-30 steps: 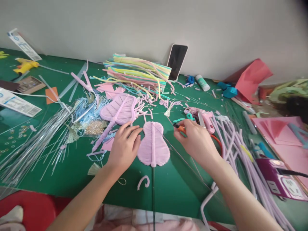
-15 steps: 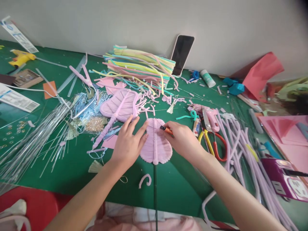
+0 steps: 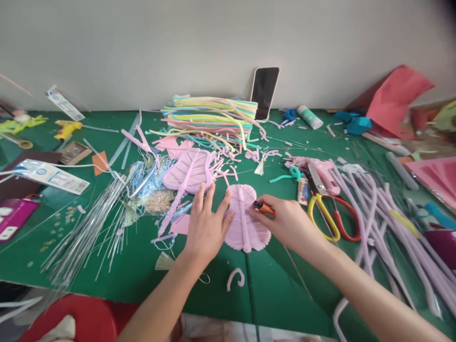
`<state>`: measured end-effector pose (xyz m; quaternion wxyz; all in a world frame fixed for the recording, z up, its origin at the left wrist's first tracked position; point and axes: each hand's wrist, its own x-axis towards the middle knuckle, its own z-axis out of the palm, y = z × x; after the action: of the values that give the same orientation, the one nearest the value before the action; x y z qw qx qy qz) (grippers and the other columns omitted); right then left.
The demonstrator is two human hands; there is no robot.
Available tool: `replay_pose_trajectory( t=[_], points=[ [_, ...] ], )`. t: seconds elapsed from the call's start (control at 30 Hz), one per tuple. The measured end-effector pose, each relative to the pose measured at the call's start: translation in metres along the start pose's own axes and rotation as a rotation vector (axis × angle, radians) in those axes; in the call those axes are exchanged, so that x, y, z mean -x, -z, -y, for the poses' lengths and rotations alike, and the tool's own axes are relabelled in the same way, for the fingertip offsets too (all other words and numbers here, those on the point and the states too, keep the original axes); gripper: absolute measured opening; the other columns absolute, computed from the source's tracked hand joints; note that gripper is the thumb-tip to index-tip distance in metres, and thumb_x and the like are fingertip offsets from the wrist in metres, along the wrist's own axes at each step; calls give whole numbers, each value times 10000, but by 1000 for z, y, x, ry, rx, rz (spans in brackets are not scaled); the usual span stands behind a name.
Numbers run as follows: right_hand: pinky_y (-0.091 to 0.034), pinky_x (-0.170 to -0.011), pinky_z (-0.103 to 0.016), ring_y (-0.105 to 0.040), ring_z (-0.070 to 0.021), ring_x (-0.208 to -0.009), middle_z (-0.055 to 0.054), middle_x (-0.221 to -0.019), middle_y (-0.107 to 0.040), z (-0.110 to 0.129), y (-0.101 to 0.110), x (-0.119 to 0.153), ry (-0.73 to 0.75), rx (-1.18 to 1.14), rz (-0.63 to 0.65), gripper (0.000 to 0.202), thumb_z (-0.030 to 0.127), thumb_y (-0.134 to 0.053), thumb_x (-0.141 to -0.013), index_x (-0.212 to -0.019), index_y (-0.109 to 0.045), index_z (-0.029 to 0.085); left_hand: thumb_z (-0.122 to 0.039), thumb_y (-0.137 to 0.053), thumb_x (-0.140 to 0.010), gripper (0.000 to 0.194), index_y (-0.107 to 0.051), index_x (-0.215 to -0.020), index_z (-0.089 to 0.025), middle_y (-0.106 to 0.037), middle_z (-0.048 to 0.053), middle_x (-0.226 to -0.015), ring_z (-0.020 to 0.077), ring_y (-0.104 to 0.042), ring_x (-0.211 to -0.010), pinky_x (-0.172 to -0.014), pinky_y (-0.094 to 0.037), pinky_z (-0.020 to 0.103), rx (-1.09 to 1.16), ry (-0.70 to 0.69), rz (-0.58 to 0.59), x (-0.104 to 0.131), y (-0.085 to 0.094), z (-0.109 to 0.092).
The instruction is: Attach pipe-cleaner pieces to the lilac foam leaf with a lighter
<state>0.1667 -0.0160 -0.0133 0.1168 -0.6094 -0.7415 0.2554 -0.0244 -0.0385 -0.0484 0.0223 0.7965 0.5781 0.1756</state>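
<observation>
A pale purple fan-shaped piece (image 3: 245, 228) made of fuzzy pipe cleaners lies flat on the green table, a ridge down its middle. My left hand (image 3: 207, 223) rests with fingers spread, its fingertips at the piece's left edge. In my right hand (image 3: 285, 216) is an orange lighter (image 3: 266, 209), its black top over the right side of the piece; no flame shows. Just beyond my left hand lies a finished-looking purple fan (image 3: 190, 171) with a braided handle. A curled purple pipe cleaner offcut (image 3: 235, 279) lies nearer me.
A stack of coloured pipe cleaners (image 3: 210, 118) sits at the back beside a leaning phone (image 3: 265, 92). On the right are scissors (image 3: 338, 216), a pink glue gun (image 3: 327, 175) and long purple pipe cleaners (image 3: 395, 228). Silver wires (image 3: 83, 232) spread out at left.
The whole view has shifted, so the table things appear further right and lower. My left hand stays spread beside the piece; my right hand keeps the lighter over its right side.
</observation>
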Motion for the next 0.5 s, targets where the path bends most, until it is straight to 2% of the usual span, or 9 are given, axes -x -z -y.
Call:
replay_pose_trajectory(
  t=[0.1,0.2,0.37,0.5],
  points=[
    [-283,-517,-242,-517,-149,-541,0,-596,-601,2,-4,3,-62,-62,-64,194,325,-517,-834,-684,-558,209,-335,-449,-945,467,-424,-1396,-219,-386,136,-1486,348,-192,-1427,-1072,-328,591,1,-33,-58,0,4,1],
    [-263,-511,-243,-485,-140,-530,1,-577,-583,4,-9,2,-99,-128,-108,202,303,-516,-812,-636,-532,207,-263,-428,-950,446,-429,-1388,-181,-485,117,-1423,317,-218,-1426,-1079,-337,568,17,-82,-96,0,7,1],
    [-260,-516,-236,-424,-120,-517,17,-546,-541,7,-10,1,-93,-174,-176,227,267,-523,-779,-571,-455,208,-264,-400,-958,438,-443,-1378,-147,-477,110,-1433,334,-231,-1416,-1074,-328,584,-20,-152,-23,1,7,0],
    [-285,-530,-228,-446,-121,-533,15,-570,-560,7,-8,3,-92,-215,-169,195,266,-513,-776,-594,-480,206,-280,-394,-962,413,-487,-1346,-159,-488,108,-1425,350,-279,-1394,-1058,-324,602,-45,-160,4,1,5,-3]
  ],
)
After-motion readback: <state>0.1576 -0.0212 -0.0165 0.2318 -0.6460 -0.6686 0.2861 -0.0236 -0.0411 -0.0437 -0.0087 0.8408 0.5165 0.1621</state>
